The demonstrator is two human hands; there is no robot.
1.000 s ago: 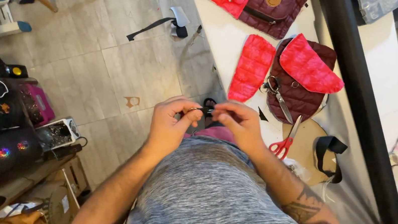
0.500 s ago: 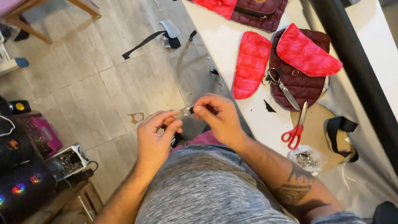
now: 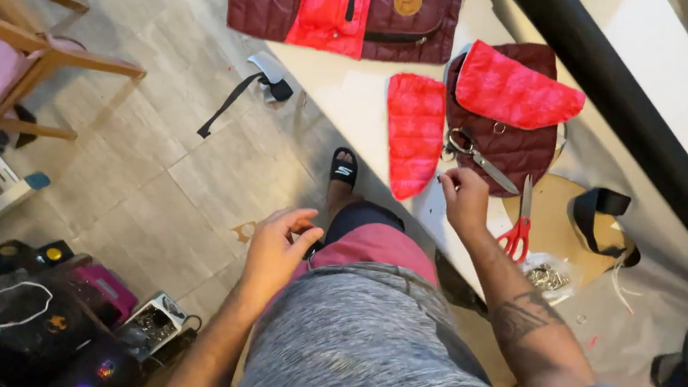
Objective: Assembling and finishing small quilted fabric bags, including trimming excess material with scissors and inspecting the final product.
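Note:
My right hand (image 3: pixel 461 201) reaches onto the white table (image 3: pixel 348 89), fingers curled, its tips down beside a long red quilted piece (image 3: pixel 414 132) and silver scissors (image 3: pixel 475 155). Whether it pinches anything small is hidden. My left hand (image 3: pixel 276 251) hovers over my lap with fingers apart and nothing in it. A maroon quilted piece (image 3: pixel 525 146) with a red flap (image 3: pixel 514 92) lies just beyond the right hand. Red-handled scissors (image 3: pixel 518 232) rest on a round cardboard sheet (image 3: pixel 556 215) to its right.
A maroon and red quilted jacket panel (image 3: pixel 346 1) lies at the table's far end. A black strap (image 3: pixel 600 207) and a bag of metal rings (image 3: pixel 548 278) sit near the cardboard. A wooden chair (image 3: pixel 37 55), a loose strap (image 3: pixel 238 93) and electronics (image 3: pixel 85 310) occupy the floor at left.
My hands, joined over my lap on a small item, have parted. The right hand has gone forward to the table; the left has dropped open beside my thigh.

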